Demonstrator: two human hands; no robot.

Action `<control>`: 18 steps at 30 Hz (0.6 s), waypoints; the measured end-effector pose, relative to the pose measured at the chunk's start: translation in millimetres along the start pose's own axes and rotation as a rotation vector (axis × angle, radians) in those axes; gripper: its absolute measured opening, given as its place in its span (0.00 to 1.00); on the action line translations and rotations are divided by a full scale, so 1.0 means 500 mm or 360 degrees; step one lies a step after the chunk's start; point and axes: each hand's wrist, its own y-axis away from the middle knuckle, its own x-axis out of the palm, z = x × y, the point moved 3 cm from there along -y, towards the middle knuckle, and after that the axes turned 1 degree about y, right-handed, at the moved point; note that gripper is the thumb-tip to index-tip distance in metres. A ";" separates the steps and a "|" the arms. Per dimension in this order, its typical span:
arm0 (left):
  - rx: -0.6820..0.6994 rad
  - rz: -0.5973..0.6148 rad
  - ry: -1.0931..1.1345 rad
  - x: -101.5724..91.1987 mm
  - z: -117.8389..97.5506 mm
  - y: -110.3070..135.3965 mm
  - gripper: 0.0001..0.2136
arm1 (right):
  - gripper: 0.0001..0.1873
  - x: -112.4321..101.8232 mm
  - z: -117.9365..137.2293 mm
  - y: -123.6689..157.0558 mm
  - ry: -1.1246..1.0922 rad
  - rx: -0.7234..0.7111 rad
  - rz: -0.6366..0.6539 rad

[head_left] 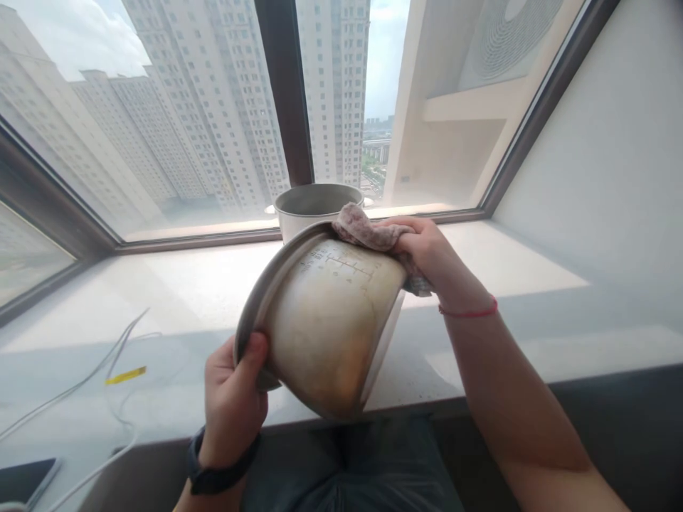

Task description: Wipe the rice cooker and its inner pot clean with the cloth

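A metal rice cooker inner pot [325, 320] is held tilted on its side above the sill, its stained outer wall with printed markings turned toward me. My left hand [237, 387] grips the pot's rim at the lower left, thumb over the edge. At the pot's upper right, my right hand [424, 249] is closed round a pinkish-grey cloth [368, 229], which lies against the outer wall near the rim. Some of the right fingers are hidden by the cloth.
Behind the pot, a white round container [320, 200] with side handles stands near the window frame [288, 92]. White cables [101, 363] with a yellow tag [126, 375] lie on the white sill [176, 291] at left. A dark flat device [26, 483] sits at the lower left.
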 end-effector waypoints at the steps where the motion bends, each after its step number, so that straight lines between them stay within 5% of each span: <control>1: -0.0098 -0.0025 0.0149 0.000 0.008 -0.003 0.20 | 0.13 -0.006 -0.019 -0.006 -0.0119 0.0093 0.0008; 5: -0.0395 -0.0091 0.0513 0.013 0.028 -0.010 0.16 | 0.14 -0.007 -0.095 0.035 -0.0458 0.0244 -0.0143; 10: -0.0406 -0.0355 0.0774 0.051 0.022 -0.009 0.17 | 0.18 0.069 -0.169 0.198 -0.0420 0.0235 -0.0706; 14: -0.0368 -0.0363 0.0823 0.094 0.026 0.005 0.20 | 0.29 0.166 -0.176 0.305 -0.0268 -0.0029 -0.1037; 18: -0.0454 -0.0282 0.0847 0.119 0.040 0.022 0.23 | 0.36 0.213 -0.172 0.343 0.0248 -0.0395 -0.1040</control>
